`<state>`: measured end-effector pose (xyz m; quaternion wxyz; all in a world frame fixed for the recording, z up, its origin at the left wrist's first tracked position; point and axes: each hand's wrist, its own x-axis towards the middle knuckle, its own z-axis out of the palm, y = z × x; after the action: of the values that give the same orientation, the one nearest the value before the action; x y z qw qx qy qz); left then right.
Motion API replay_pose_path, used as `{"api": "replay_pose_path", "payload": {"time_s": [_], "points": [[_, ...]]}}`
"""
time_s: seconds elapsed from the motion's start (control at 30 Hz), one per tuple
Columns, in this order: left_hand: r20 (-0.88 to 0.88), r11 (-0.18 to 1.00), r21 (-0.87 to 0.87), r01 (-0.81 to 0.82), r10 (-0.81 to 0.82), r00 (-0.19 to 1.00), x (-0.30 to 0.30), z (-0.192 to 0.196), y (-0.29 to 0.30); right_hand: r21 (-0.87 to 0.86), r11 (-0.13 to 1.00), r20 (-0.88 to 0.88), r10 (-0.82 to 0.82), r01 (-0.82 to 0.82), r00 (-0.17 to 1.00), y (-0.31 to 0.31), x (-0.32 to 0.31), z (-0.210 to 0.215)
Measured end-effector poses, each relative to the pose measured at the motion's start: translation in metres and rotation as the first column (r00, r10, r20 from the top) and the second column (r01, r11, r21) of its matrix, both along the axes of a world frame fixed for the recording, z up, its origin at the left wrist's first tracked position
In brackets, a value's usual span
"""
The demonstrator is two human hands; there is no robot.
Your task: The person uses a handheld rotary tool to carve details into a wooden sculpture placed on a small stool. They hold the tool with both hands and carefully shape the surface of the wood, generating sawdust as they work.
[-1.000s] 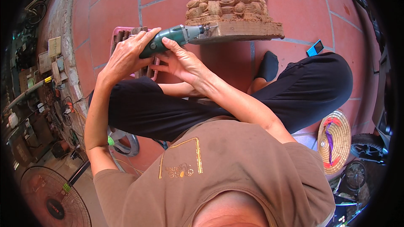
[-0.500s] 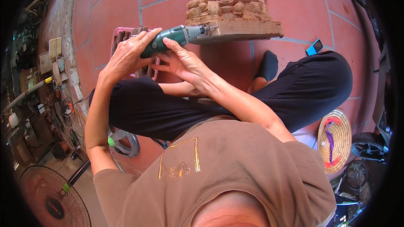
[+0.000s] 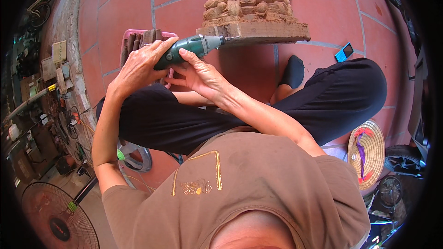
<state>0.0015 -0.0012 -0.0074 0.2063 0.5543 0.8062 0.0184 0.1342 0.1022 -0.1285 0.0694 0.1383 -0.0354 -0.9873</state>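
Observation:
A green and grey rotary tool point(image 3: 190, 50) is held between my two hands above my crossed legs. My left hand point(image 3: 144, 63) wraps its rear end from the left. My right hand point(image 3: 200, 73) grips its underside, thumb laid along the body and fingers partly hidden beneath. The tool's thin bit points right, near the front edge of a carved wooden sculpture point(image 3: 253, 11) on a thick base; whether it touches the wood I cannot tell.
A pink basket point(image 3: 172, 34) of wooden-handled tools stands behind my left hand. On the red tiles lie a blue phone point(image 3: 344, 52) and, at right, a woven hat point(image 3: 366, 154). A fan point(image 3: 60, 216) is at lower left, beside cluttered boxes and cables.
Both hands have shifted the rotary tool slightly down, and its bit has dropped a little relative to the sculpture's base. The grip looks the same.

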Motion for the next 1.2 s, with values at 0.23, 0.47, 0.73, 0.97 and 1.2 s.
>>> {"api": "replay_pose_path", "payload": {"time_s": [0.23,0.47,0.73,0.97,1.2], "points": [[0.011,1.0,0.003,0.009,-0.009,1.0,-0.002,-0.001,0.0,-0.024,1.0,-0.024,0.013,-0.013,1.0,-0.001,0.001,-0.003],[0.041,0.999,-0.038,0.002,-0.001,0.999,-0.002,0.0,0.0,-0.043,0.999,-0.002,0.025,-0.025,1.0,-0.005,0.002,-0.003],[0.022,1.0,0.022,0.006,-0.007,1.0,-0.003,0.0,0.0,-0.009,1.0,0.042,0.009,-0.009,0.999,0.0,0.001,0.01],[0.041,0.999,-0.027,-0.02,0.021,0.999,-0.001,0.002,0.006,-0.007,1.0,0.041,-0.001,0.002,0.999,-0.001,-0.001,0.006],[0.008,0.999,-0.04,-0.008,0.009,1.0,-0.002,-0.002,0.007,0.004,1.0,0.024,-0.001,0.001,1.0,0.001,-0.001,0.006]]}}
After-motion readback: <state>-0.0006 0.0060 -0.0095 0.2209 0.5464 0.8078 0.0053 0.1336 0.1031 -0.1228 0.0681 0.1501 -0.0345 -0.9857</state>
